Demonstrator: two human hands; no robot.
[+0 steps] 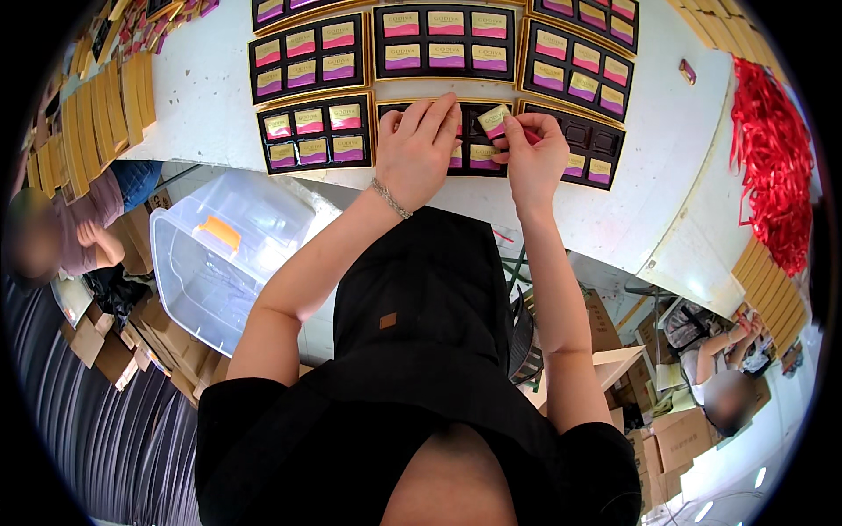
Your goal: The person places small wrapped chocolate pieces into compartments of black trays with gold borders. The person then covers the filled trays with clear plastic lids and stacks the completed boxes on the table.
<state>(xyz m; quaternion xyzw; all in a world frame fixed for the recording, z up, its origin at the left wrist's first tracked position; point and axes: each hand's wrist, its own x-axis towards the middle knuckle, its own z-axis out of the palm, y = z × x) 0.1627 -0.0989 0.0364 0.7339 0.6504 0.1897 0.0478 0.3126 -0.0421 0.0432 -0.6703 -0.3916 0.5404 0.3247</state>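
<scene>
A: Head view: what surrounds?
B: Filled boxes [424,40], behind and left; left hand [417,147] obscuring part of the middle front box [474,130].
A: Grip?
B: Right hand [538,163]: pinching a packet [494,121] over that box. Left: cannot tell.
A: Surface, room?
B: Surface [605,215], white; red ribbons [772,158], right; clear tub [180,263], left.

I see the left hand [419,151] over the middle box [476,123]. The right hand [537,165] pinches a tilted gold and pink packet [495,120] above that box's right side. A full box [321,167] sits just left of the middle box. Shiny red ribbons [772,167] lie far right of it. A clear tub [189,302] is left and nearer the person.
</scene>
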